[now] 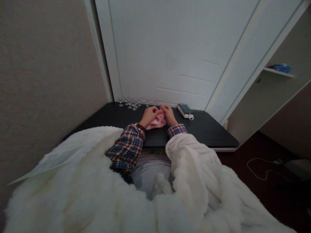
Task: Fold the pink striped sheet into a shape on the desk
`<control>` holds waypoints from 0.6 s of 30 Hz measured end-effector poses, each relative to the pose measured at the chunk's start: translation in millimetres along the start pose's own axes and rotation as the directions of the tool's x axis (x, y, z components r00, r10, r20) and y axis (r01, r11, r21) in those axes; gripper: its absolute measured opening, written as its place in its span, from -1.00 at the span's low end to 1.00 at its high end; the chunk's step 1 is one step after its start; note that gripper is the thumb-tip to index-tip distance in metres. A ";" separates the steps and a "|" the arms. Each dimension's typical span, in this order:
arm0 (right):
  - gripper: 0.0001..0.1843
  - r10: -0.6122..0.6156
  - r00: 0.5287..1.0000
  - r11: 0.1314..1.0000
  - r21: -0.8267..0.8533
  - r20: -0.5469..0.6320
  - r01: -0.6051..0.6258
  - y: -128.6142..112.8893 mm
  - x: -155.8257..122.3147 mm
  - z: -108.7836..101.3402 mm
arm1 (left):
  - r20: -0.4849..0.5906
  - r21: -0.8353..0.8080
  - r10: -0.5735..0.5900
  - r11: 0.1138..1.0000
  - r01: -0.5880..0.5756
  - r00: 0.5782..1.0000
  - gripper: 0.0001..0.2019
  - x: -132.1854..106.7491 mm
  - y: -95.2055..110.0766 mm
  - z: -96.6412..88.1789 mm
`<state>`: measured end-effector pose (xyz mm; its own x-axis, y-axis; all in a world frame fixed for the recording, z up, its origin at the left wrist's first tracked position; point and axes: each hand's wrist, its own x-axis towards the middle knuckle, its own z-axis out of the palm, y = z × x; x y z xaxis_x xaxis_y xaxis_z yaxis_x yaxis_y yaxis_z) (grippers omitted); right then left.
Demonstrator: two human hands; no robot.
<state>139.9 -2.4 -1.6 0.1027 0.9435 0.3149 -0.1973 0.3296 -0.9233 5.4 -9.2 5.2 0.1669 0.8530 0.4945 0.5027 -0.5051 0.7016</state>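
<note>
Left hand [150,116] curls, fingers closed over a soft, crumpled pink cloth [158,123] lying mid-way along the matte black counter [209,129]. Right hand [168,114] pinches the cloth's upper edge at 1 o'clock. Plaid cuffs [131,142] poke out of fluffy white fleece [194,161]. Tiny clear stemmed glasses [130,104] stand at 11 o'clock.

A pink cloth [157,122] on a black table [206,129], red-and-blue plaid sleeves [127,147], a fluffy white blanket [97,194].

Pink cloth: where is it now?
In the head view the pink cloth sits at the centre of the black table, held between the left hand and right hand, with small glasses behind to the left.
</note>
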 end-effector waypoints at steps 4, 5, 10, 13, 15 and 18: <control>-0.52 -0.019 0.999 0.999 -0.041 0.041 0.021 2.8 2.0 -1.3 | -0.003 0.001 -0.002 1.000 0.002 1.000 -0.79 -0.2 1.5 -0.1; -0.54 -0.019 0.999 0.999 -0.046 0.045 0.022 3.3 2.5 -1.7 | -0.004 -0.003 0.003 1.000 -0.003 1.000 -0.79 -0.3 1.9 -0.1; -0.57 0.005 0.996 1.000 -0.003 0.084 -0.005 5.4 4.9 -2.0 | -0.014 -0.020 0.000 1.000 0.000 1.000 -0.79 -0.6 2.4 -0.5; -0.51 0.044 0.987 0.997 0.049 0.152 -0.052 7.4 6.3 -1.1 | -0.020 -0.032 -0.004 0.999 0.003 1.000 -0.80 -0.4 1.5 -0.7; -0.47 0.053 0.983 0.996 0.068 0.175 -0.066 9.1 7.7 -0.7 | -0.020 -0.033 -0.008 0.999 0.007 1.000 -0.79 -0.3 0.7 -0.6; -0.43 0.066 0.980 0.993 0.084 0.190 -0.083 11.6 10.3 -0.5 | -0.018 -0.028 -0.005 1.000 0.005 1.000 -0.77 -0.3 0.1 -0.4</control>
<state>139.2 11.1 -9.1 -0.0974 0.9523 0.2893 -0.2861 0.2516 -0.9246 5.1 -9.6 5.3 0.1488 0.8532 0.4999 0.4796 -0.5044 0.7181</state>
